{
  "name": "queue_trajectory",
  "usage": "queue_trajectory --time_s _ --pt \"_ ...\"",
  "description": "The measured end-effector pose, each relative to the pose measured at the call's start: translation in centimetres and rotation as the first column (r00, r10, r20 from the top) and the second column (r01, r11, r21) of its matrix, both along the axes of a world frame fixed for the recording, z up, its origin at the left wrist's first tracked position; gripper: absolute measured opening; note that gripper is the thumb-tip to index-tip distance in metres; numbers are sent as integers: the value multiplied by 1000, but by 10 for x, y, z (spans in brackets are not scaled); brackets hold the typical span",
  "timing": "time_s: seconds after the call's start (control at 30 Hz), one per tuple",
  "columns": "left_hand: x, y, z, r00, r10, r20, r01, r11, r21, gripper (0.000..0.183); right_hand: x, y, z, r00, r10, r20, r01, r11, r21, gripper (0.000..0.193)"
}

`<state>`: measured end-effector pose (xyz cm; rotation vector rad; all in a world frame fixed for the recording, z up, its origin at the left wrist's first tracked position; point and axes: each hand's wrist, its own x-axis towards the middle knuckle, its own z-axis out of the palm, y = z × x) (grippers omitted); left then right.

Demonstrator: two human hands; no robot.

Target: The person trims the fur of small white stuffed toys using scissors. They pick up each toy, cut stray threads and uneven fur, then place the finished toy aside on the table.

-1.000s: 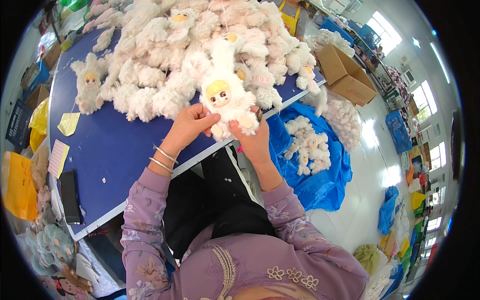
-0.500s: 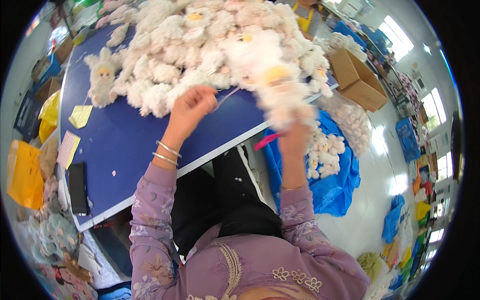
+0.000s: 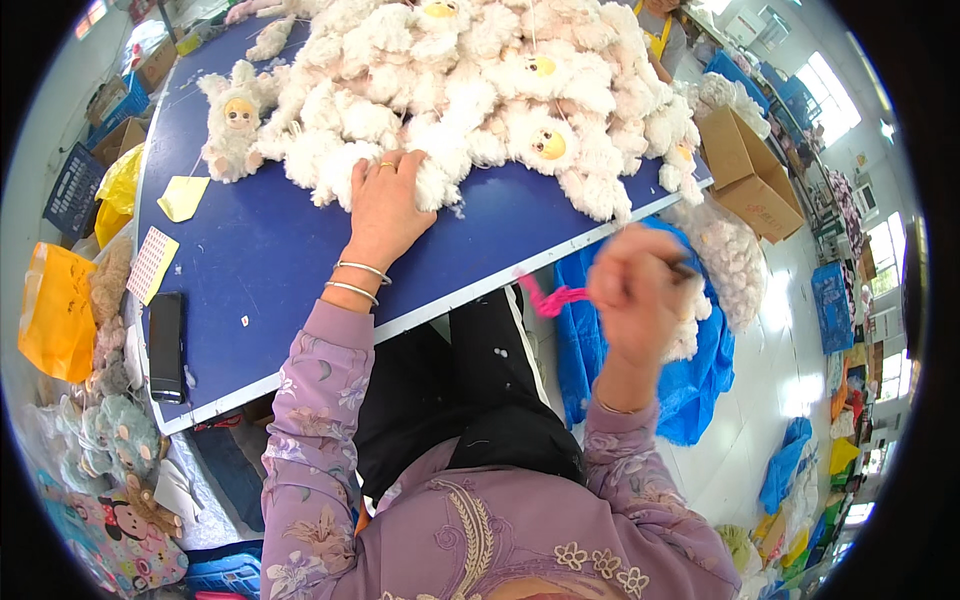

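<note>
The left hand (image 3: 385,205) is lying flat on the near edge of the doll pile (image 3: 470,90), fingers spread and pressing into white fur, grasping nothing that I can make out. The pile is covering the far half of the blue surface (image 3: 270,260), the dolls lying every which way, faces up here and there, so no common heading is showing. One doll (image 3: 232,125) is lying apart at the pile's left end, face up, its long axis running roughly toward and away from the person.

The right hand (image 3: 635,295) is hovering off the surface, beyond its near right edge and over a blue sheet (image 3: 700,375) on the floor. Its grip is clenched on a thin dark tool (image 3: 682,268) sticking out to the right; a pink strand (image 3: 550,297) is trailing from the fist to the left, roughly level. The hand is blurred, so finer detail is not showing.

Open blue room is lying left of the left wrist, between the pile and the near edge. A phone (image 3: 165,345) is sitting near the left edge, long axis running toward the person, with a yellow note (image 3: 183,197) beyond it. A cardboard box (image 3: 745,170) is standing past the right edge.
</note>
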<state>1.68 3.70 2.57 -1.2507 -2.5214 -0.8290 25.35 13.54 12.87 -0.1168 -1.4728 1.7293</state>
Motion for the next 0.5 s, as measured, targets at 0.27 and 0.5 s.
queue_trajectory --time_s 0.27,0.5 --pt "-10 5 -10 837 -144 528 -142 874 464 49 41 -22 97 909 366 -201 -145 728 670 26" --pt "2 8 5 15 -752 659 -414 595 689 53 32 -38 105 882 251 -399 48 794 605 19"
